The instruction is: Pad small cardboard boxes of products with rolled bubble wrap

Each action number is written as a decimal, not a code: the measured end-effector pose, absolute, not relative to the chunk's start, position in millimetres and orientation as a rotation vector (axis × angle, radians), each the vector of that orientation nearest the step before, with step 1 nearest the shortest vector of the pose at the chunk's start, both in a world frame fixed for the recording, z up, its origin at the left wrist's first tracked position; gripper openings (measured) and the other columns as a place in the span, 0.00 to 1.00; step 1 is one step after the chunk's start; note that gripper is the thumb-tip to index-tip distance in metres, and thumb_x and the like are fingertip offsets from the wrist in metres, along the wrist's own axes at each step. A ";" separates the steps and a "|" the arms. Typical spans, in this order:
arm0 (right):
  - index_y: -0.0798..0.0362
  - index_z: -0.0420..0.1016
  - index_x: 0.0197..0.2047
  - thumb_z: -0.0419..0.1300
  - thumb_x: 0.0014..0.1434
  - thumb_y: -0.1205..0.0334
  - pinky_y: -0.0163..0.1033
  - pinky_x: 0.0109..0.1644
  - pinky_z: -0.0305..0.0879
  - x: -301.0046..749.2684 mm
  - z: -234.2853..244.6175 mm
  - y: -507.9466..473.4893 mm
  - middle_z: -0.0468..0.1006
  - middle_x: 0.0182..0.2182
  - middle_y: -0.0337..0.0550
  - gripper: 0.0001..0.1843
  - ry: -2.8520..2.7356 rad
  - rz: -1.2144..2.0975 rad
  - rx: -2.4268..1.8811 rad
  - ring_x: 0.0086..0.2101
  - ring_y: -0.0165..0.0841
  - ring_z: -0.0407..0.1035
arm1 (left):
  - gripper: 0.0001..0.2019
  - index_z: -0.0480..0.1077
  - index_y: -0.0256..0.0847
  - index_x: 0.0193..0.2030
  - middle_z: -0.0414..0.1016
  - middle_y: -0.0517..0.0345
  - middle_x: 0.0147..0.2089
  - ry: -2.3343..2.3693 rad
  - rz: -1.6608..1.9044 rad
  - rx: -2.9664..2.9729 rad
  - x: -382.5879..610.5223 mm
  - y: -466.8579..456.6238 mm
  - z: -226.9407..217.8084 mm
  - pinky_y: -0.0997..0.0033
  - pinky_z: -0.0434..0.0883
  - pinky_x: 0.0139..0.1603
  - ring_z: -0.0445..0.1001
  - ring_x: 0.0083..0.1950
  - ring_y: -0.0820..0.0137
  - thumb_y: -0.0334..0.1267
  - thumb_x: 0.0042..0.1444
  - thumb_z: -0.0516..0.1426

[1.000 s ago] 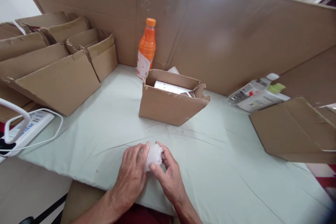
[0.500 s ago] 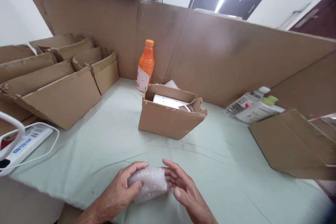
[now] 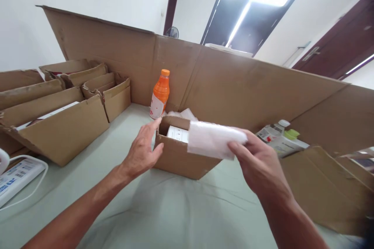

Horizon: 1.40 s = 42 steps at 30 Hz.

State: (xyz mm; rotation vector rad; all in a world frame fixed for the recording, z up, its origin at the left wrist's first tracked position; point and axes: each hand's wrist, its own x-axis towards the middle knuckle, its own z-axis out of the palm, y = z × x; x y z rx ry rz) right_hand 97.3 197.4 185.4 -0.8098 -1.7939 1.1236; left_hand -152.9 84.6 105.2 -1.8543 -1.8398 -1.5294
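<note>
A flat packet in bubble wrap (image 3: 214, 140) is pinched between the thumb and fingers of my right hand (image 3: 258, 159), held in front of and over the right part of a small cardboard box (image 3: 181, 161). The packet hides much of the box's opening. White printed cartons (image 3: 177, 134) show inside the box on the left. At the box's left end is my left hand (image 3: 144, 146), its thumb and fingers apart and nothing in it. Its fingertips are at the box's left corner; whether they press on it I cannot tell.
An orange drink bottle (image 3: 160, 95) stands behind the box, near crumpled white wrap (image 3: 188, 114). Several cardboard boxes (image 3: 70, 132) sit at left, above a white power strip (image 3: 22, 177). Clear and white bottles (image 3: 284, 146) and another box (image 3: 318, 190) lie right. A cardboard wall (image 3: 233, 89) runs behind.
My right hand has taken the bubble-wrapped packet up from the near table to the box. The left hand has let go of it and moved forward to the box's left end. The view has tilted up.
</note>
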 end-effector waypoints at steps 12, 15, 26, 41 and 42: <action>0.54 0.70 0.26 0.62 0.54 0.61 0.31 0.23 0.55 -35.6 201.5 244.7 0.68 0.19 0.33 0.09 -2.511 1.024 -1.080 0.20 0.26 0.63 | 0.32 0.54 0.42 0.69 0.70 0.45 0.54 -1.733 -1.558 -1.558 -135.8 90.2 78.0 0.50 0.71 0.58 0.69 0.56 0.57 0.28 0.58 0.58; 0.55 0.73 0.32 0.59 0.57 0.64 0.33 0.26 0.59 -59.2 204.6 231.4 0.76 0.24 0.39 0.04 -2.745 0.683 -1.110 0.22 0.31 0.70 | 0.32 0.53 0.44 0.69 0.68 0.44 0.57 -1.722 -1.654 -1.520 -132.2 93.3 68.4 0.49 0.70 0.60 0.68 0.58 0.56 0.29 0.59 0.57; 0.56 0.76 0.39 0.56 0.61 0.59 0.35 0.29 0.62 -74.7 216.5 210.1 0.82 0.28 0.47 0.11 -2.957 0.344 -1.192 0.26 0.35 0.75 | 0.36 0.46 0.43 0.72 0.61 0.39 0.66 -1.828 -2.046 -1.494 -127.5 99.3 35.9 0.56 0.76 0.53 0.70 0.60 0.58 0.32 0.60 0.56; 0.54 0.80 0.41 0.58 0.59 0.56 0.33 0.33 0.61 -85.4 200.1 204.8 0.82 0.35 0.45 0.14 -3.057 0.155 -1.187 0.36 0.37 0.76 | 0.35 0.46 0.41 0.73 0.66 0.37 0.64 -1.790 -2.028 -1.489 -125.1 109.2 8.8 0.52 0.73 0.58 0.71 0.62 0.55 0.32 0.61 0.55; 0.54 0.80 0.44 0.59 0.59 0.56 0.35 0.36 0.63 -86.0 200.2 204.2 0.82 0.38 0.48 0.14 -3.063 0.090 -1.189 0.39 0.40 0.76 | 0.35 0.46 0.41 0.73 0.67 0.38 0.64 -1.785 -2.019 -1.486 -124.7 109.6 7.7 0.52 0.74 0.58 0.71 0.62 0.55 0.32 0.61 0.55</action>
